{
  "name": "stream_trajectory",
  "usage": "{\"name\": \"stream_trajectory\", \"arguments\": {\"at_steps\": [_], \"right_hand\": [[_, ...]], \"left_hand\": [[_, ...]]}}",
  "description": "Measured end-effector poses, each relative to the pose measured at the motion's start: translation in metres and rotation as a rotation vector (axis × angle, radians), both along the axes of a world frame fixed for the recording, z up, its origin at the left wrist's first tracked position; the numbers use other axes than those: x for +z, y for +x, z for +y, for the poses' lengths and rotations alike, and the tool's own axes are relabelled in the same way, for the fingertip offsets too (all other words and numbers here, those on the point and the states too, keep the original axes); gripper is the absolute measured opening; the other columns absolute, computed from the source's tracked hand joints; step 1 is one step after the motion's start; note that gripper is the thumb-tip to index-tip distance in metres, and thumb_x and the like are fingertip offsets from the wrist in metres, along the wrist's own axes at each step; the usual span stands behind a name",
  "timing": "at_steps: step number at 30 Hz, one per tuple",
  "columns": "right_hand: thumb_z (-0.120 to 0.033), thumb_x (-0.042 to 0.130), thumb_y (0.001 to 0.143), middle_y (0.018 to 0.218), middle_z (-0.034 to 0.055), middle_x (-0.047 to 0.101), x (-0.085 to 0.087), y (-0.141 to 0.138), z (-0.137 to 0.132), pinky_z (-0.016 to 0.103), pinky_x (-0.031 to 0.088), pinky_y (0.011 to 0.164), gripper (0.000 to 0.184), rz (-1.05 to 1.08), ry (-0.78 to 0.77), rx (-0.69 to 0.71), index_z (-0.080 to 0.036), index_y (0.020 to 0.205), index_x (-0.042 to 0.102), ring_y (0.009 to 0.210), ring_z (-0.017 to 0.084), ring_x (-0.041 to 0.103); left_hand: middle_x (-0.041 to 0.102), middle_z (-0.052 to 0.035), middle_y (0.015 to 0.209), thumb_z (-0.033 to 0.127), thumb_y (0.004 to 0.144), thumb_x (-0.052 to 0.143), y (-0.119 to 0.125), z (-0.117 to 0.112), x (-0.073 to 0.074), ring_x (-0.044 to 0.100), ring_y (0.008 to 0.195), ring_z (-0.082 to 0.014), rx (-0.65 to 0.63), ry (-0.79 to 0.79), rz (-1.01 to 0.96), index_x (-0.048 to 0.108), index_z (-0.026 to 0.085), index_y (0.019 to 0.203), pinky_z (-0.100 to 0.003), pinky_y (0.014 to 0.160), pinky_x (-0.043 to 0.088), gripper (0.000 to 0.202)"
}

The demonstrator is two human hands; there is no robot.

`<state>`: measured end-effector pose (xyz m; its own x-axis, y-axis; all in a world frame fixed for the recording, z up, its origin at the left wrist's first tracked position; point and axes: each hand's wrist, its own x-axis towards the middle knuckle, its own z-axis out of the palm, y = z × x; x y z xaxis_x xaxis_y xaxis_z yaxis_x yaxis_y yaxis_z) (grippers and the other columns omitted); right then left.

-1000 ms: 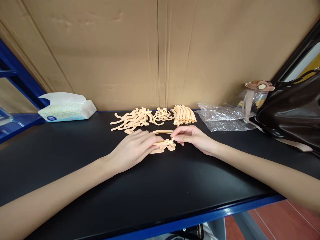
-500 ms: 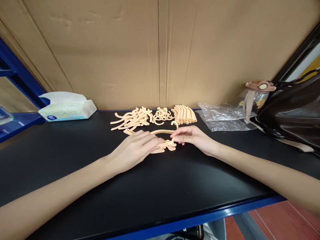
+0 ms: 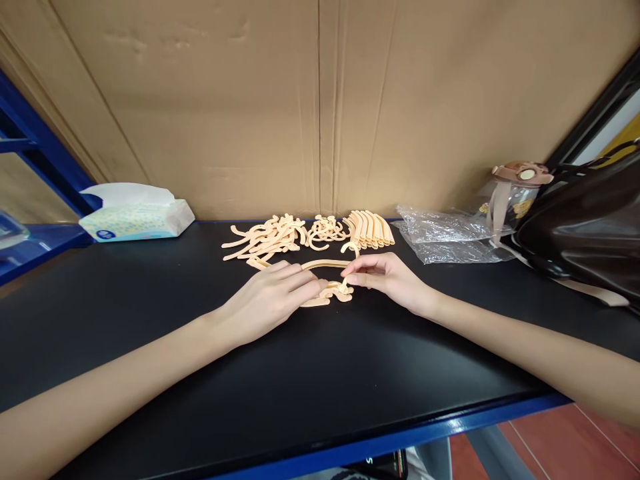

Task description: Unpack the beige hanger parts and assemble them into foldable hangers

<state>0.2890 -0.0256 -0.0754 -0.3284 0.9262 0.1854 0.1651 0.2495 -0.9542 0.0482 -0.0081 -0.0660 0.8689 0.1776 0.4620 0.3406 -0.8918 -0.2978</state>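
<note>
A cluster of interlocked cream-coloured curved pieces (image 3: 343,296) lies on the black tabletop between my hands. My left hand (image 3: 273,293) covers its left part, fingers curled together over it; the fingertips are partly hidden. From the other side, my right hand (image 3: 395,281) pinches a small cream piece (image 3: 344,283) between thumb and index finger, and it touches the top right of the cluster. Just behind the hands lie a long curved strip (image 3: 327,264) and a hooked piece (image 3: 352,247). Part of the strip is behind my left hand.
Further back are a loose heap of wavy pieces (image 3: 270,237), small hooked pieces (image 3: 327,229) and a neat row of curved strips (image 3: 371,228). A tissue pack (image 3: 137,217) stands left. Clear plastic bags (image 3: 440,237), a bottle (image 3: 517,193) and a dark bag (image 3: 585,220) are right.
Both hands stay in nearly the same place. The small piece in my right fingers has tilted slightly at the cluster; otherwise the scene looks the same.
</note>
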Motion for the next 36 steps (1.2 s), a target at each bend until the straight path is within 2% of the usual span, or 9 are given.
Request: {"name": "stream_trajectory", "arguments": {"at_steps": [11, 26, 33, 36], "right_hand": [[-0.028, 0.069, 0.076, 0.081, 0.0, 0.067, -0.0033, 0.0002, 0.0016, 0.029, 0.046, 0.078, 0.012, -0.009, 0.017, 0.002, -0.018, 0.083, 0.07, 0.077, 0.013, 0.061], [-0.036, 0.066, 0.078, 0.081, 0.0011, 0.067, -0.0049, 0.0004, 0.0025, 0.03, 0.043, 0.073, 0.02, -0.069, 0.078, 0.005, -0.018, 0.084, 0.068, 0.074, 0.014, 0.058], [-0.037, 0.067, 0.077, 0.083, 0.0014, 0.067, -0.0051, 0.0002, 0.0035, 0.032, 0.045, 0.078, 0.021, -0.049, 0.055, 0.011, -0.018, 0.085, 0.069, 0.078, 0.015, 0.06], [-0.036, 0.065, 0.078, 0.084, 0.0016, 0.068, -0.0053, -0.0035, 0.002, 0.031, 0.046, 0.077, 0.019, -0.04, 0.058, 0.021, -0.018, 0.085, 0.069, 0.077, 0.014, 0.06]], "left_hand": [[0.068, -0.004, 0.095, 0.012, 0.096, 0.037, 0.0, -0.0009, 0.0015, 0.056, 0.075, -0.0163, -0.012, 0.041, 0.018, 0.058, 0.014, 0.104, -0.028, 0.065, 0.039, 0.023], [0.069, -0.0038, 0.093, 0.014, 0.097, 0.034, 0.0005, -0.0018, 0.0016, 0.058, 0.075, -0.0143, -0.021, 0.024, 0.019, 0.058, 0.015, 0.107, -0.027, 0.066, 0.041, 0.026], [0.069, -0.004, 0.09, 0.017, 0.098, 0.035, 0.001, -0.0019, 0.0029, 0.059, 0.072, -0.0138, -0.019, 0.02, -0.01, 0.06, 0.014, 0.104, -0.027, 0.065, 0.042, 0.025], [0.07, -0.0034, 0.092, 0.014, 0.097, 0.037, 0.0076, -0.0085, 0.0041, 0.06, 0.073, -0.0135, -0.061, 0.04, 0.021, 0.06, 0.015, 0.103, -0.027, 0.065, 0.043, 0.024]]}}
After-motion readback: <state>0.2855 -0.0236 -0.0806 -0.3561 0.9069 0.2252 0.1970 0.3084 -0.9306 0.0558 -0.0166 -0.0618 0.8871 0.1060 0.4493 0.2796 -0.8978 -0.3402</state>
